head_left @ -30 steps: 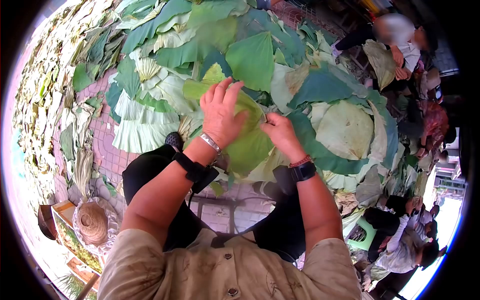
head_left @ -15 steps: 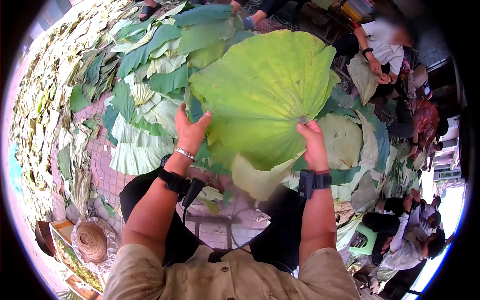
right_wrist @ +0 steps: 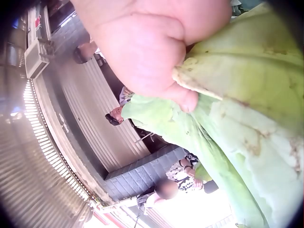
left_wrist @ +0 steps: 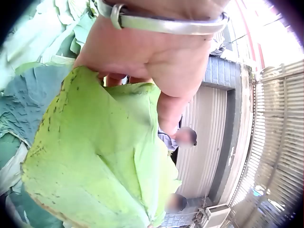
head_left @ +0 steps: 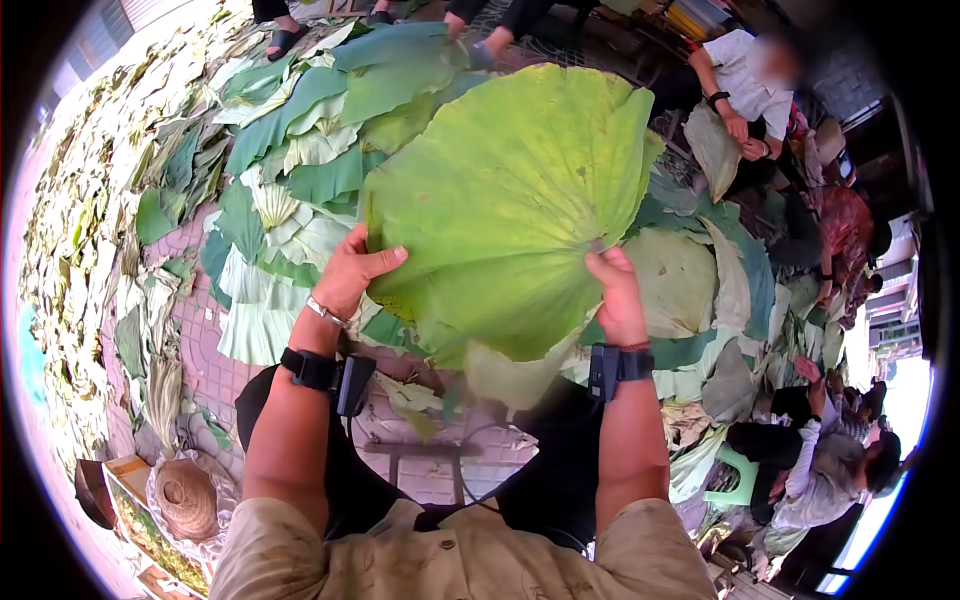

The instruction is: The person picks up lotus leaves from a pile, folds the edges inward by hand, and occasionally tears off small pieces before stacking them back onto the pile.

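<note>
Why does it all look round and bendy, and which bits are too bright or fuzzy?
Head view: round with black edges, probably from a wide lens; lower right glares white, the pale flap below the big leaf looks hazy. Left wrist view: the fence bows, the top right is washed out. Right wrist view: dark corners, white glare near the bottom.

Pink paving [head_left: 195, 335] spreads left of the left hand [head_left: 350, 278], a green stool [head_left: 742, 466] stands right of the right hand [head_left: 618, 300], and a ribbed shutter [left_wrist: 206, 128] rises beyond, beside grey brickwork [left_wrist: 221, 71].
</note>
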`<move>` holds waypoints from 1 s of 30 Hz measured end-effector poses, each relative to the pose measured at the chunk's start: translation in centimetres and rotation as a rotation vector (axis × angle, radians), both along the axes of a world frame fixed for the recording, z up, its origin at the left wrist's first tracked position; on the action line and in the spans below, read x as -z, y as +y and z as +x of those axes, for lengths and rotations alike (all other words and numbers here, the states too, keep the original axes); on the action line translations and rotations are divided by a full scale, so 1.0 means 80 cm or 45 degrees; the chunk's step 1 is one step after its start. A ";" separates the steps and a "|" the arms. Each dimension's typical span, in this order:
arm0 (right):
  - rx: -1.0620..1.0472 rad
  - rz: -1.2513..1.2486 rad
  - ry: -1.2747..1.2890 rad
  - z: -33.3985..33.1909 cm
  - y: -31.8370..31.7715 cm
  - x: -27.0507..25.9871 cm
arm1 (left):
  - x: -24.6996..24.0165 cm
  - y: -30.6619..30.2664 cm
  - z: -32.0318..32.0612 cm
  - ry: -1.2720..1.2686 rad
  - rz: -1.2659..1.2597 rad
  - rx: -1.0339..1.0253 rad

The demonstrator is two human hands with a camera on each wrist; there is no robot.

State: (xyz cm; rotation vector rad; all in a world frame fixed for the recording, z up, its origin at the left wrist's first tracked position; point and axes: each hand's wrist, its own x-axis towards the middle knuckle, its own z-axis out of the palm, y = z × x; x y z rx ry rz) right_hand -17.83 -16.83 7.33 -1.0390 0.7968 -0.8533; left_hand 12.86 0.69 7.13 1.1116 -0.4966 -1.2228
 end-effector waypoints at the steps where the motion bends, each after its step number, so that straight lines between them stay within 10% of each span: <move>1: 0.011 0.007 -0.014 0.000 0.000 0.002 | 0.000 0.002 0.003 -0.039 -0.038 0.014; 14: -0.160 0.105 0.295 0.030 0.027 0.049 | -0.007 0.000 0.011 -0.131 -0.206 -0.191; 17: -0.387 0.108 1.163 0.042 0.042 0.038 | -0.006 0.000 0.010 -0.316 -0.169 -0.153; 20: -0.814 -0.827 1.908 0.030 0.050 0.086 | 0.004 -0.001 0.003 -0.647 -0.112 -0.069; 25: -0.198 -1.146 1.047 0.074 0.077 0.010 | 0.023 -0.006 -0.018 -1.219 -0.072 0.201; 30: -0.380 -1.664 0.963 0.117 0.093 -0.049 | 0.036 -0.011 -0.037 -1.335 -0.053 0.374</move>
